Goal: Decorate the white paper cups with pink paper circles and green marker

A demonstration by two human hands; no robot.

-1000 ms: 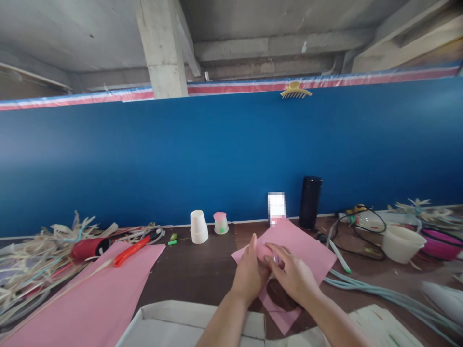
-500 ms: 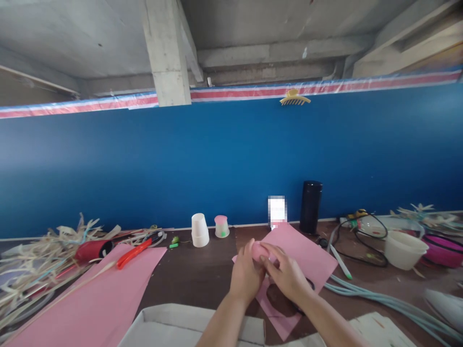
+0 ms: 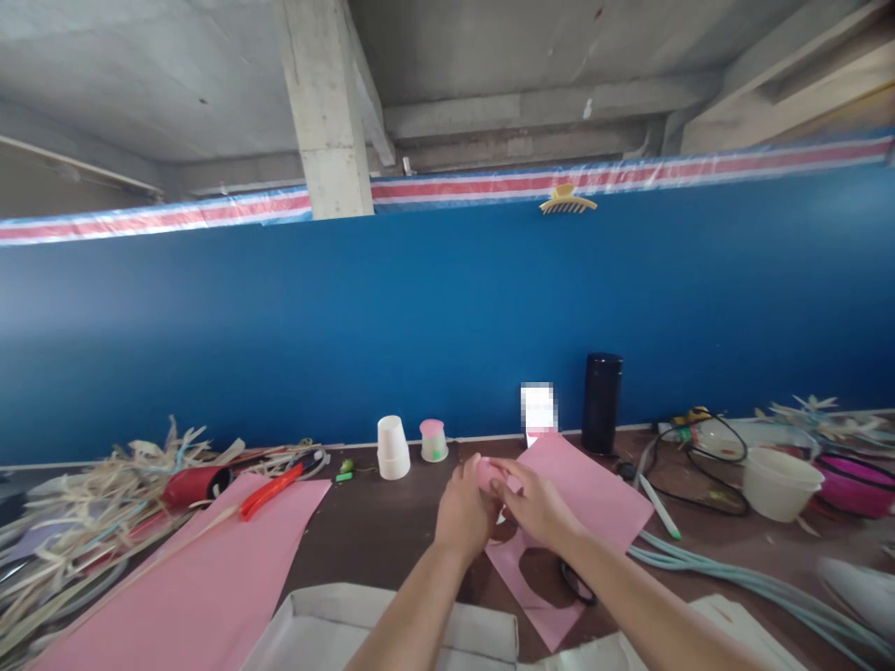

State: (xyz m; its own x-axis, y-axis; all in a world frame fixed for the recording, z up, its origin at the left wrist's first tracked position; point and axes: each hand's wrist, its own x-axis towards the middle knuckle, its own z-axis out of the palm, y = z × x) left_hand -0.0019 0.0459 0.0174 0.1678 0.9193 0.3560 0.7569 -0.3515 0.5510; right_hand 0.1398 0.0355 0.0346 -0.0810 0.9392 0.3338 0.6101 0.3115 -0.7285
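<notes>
Grip of left hand (image 3: 462,513) and right hand (image 3: 542,505) pinches a pink piece (image 3: 491,473) between them at the left edge of a holed pink sheet (image 3: 591,489), with a white tray (image 3: 328,610) near and brown table (image 3: 370,527) showing to the left. At the far side, the table meets a blue panel (image 3: 419,308) beneath a concrete ceiling (image 3: 489,47). Fingers partly cover the pink piece, so its pointing and long axis cannot be told.

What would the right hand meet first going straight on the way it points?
Past the pink piece it holds, the right hand would probably meet the left hand; depth is unclear.
</notes>
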